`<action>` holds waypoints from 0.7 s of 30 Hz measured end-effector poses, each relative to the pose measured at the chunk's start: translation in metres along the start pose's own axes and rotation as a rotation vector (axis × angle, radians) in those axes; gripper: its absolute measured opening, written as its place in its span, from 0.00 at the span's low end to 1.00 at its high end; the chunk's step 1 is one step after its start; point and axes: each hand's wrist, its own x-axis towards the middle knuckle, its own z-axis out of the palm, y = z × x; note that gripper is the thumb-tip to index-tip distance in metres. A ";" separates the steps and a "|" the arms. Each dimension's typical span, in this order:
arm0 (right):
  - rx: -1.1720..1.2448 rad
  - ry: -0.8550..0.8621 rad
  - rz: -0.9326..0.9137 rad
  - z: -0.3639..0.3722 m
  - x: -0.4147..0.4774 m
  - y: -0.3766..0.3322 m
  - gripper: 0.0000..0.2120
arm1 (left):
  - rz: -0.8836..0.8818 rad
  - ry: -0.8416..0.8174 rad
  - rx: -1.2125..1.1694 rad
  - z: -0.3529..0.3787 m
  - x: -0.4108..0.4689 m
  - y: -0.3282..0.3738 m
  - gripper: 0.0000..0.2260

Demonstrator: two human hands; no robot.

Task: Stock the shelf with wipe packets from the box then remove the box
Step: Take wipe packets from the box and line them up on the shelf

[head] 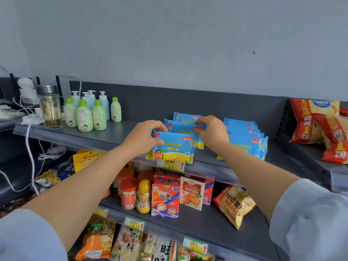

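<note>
Both hands work at the top shelf [130, 133], where the wipe packets stand in two groups. The left hand [145, 136] grips the front packet [170, 147] at its upper left corner, fingers curled over the top edge and thumb on the printed face. This packet stands upright at the front lip of the shelf, directly above a price tag [170, 164]. The right hand [211, 130] pinches the upper right corner of the second packet [180, 128], which stands just behind the front one; a third packet [185, 116] stands behind that. A stocked row of packets [244, 140] stands just to the right of the right hand. Green bottles [84, 117] and a glass bottle [49, 108] occupy the left end of the shelf. Red and yellow snack bags [320, 127] lie on the adjoining shelf at the far right.
</note>
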 end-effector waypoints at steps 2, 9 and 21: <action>-0.014 0.003 0.003 0.011 0.019 0.005 0.11 | -0.005 0.004 -0.012 0.002 0.018 -0.009 0.10; -0.060 -0.038 0.074 0.048 0.069 0.020 0.14 | -0.004 -0.037 -0.019 0.012 0.075 -0.042 0.09; -0.084 -0.037 0.265 0.115 0.145 0.052 0.13 | 0.023 -0.146 -0.073 0.035 0.169 -0.105 0.10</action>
